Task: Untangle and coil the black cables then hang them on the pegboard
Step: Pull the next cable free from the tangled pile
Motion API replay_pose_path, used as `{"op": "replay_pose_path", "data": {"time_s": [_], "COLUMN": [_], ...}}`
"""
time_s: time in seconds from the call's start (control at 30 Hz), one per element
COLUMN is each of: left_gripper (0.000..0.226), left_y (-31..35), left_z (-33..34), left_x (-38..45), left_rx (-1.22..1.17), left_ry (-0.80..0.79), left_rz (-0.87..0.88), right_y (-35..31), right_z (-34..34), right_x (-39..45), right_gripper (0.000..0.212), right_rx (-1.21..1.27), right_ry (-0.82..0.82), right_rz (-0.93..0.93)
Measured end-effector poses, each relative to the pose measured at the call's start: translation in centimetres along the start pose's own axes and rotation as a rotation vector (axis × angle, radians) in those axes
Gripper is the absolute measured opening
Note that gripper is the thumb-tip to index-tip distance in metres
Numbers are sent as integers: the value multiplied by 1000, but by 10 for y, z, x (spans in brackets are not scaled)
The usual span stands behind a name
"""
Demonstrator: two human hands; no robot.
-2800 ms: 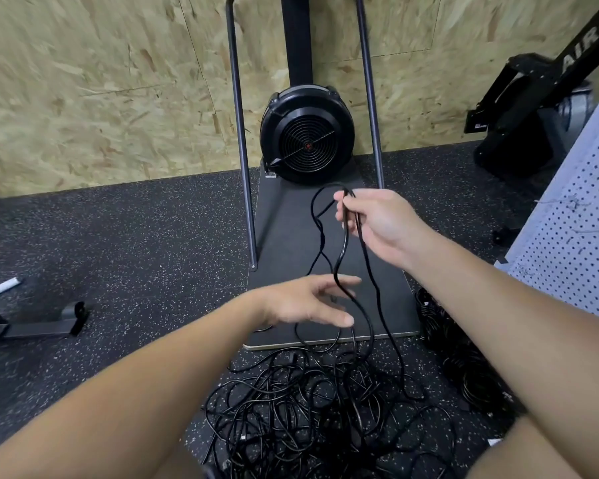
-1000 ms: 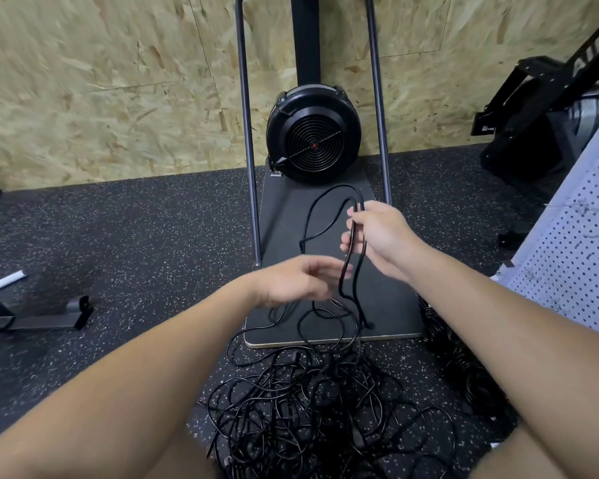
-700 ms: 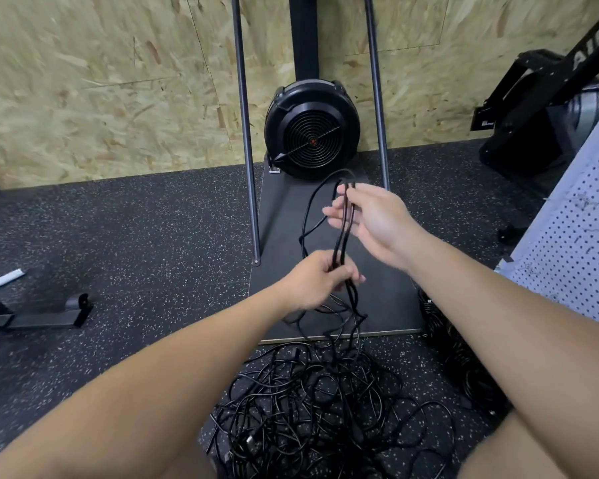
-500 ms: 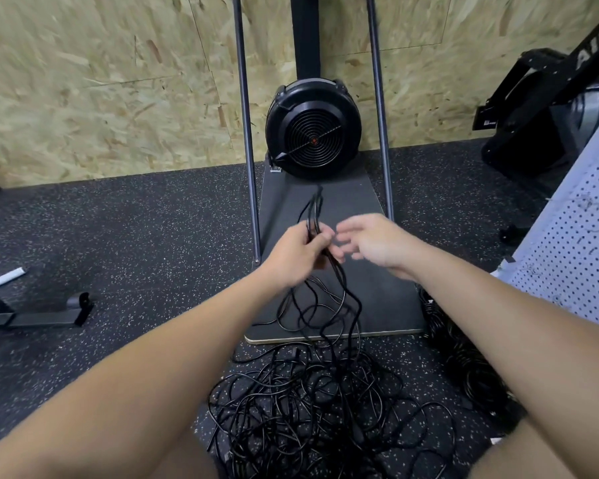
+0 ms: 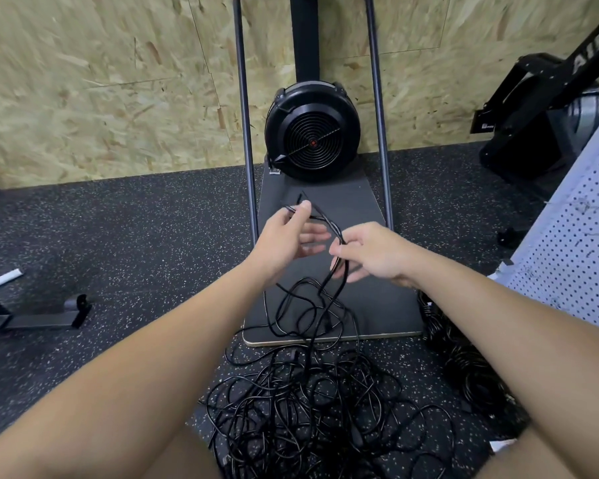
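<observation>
Since half a second ago the two hands have drawn apart: then they met over one bunch of cable, and now the left hand (image 5: 284,236) has lifted toward the fan while the right hand (image 5: 374,254) has slid down and to the right, stretching a short run of cable between them.

Largest first: the speckled black floor (image 5: 135,243) carries the dark platform (image 5: 346,216) of a fan machine (image 5: 312,133), and a white pegboard (image 5: 581,250) leans at the right edge, with no cable seen hung on it. In front of the platform lies the tangled pile of black cables (image 5: 308,409), most of it unsorted; a second dark heap (image 5: 464,368) sits just right of it, too dim to tell whether it is coiled.

The step in hand looks like freeing one cable (image 5: 329,224) and starting its coil. To do it well, I judge the person should keep that run lightly taut, feed equal loops into one hand, and lift slowly so snags in the pile show early.

The left hand pinches the folded end of the cable between thumb and fingertips, its other fingers loosely spread. The right hand curls its thumb and fingers round the strands where they drop toward the pile.
</observation>
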State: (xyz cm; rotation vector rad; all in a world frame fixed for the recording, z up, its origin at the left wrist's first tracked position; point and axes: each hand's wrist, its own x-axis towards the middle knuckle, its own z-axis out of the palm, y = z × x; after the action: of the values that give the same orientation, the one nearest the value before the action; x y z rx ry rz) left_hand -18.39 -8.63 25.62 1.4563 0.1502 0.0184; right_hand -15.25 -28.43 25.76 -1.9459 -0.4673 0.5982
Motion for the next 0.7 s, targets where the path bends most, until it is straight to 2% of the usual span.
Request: {"op": "replay_pose_path", "data": {"time_s": [0.1,0.17,0.2,0.27,0.33,0.5,0.6,0.7], "left_gripper": [39,27,18,6,10,15,20,21], "left_y": [-7,-16,-21,-28,-28,-21,-18,-17], "left_z": [-12,-18,-19,-14,-8,-5,-6,-4], "left_x": [-8,-13,-14,-15,-14,-4,2,3], "left_rx": [159,326,410,494,512,515,488,473], "left_ry": [-281,-469,-506,-483,-421,-228,-177,-237], "left_rz": [-134,-114,-55,73,151,275,264,157], "right_y": [-9,-15,-16,-17,-17,-20,-9,1], "right_z": [-7,-12,-14,-14,-11,-11,-8,-3], "right_x": [0,0,1,2,6,11,9,12], "right_gripper": [27,36,39,42,43,42,26,18], "right_rx": [4,26,37,71,115,100,-2,-28], "right_ry": [147,218,238,234,211,298,206,269], "right_rz": [-86,-128,-139,-144,-141,-103,-87,-105]}}
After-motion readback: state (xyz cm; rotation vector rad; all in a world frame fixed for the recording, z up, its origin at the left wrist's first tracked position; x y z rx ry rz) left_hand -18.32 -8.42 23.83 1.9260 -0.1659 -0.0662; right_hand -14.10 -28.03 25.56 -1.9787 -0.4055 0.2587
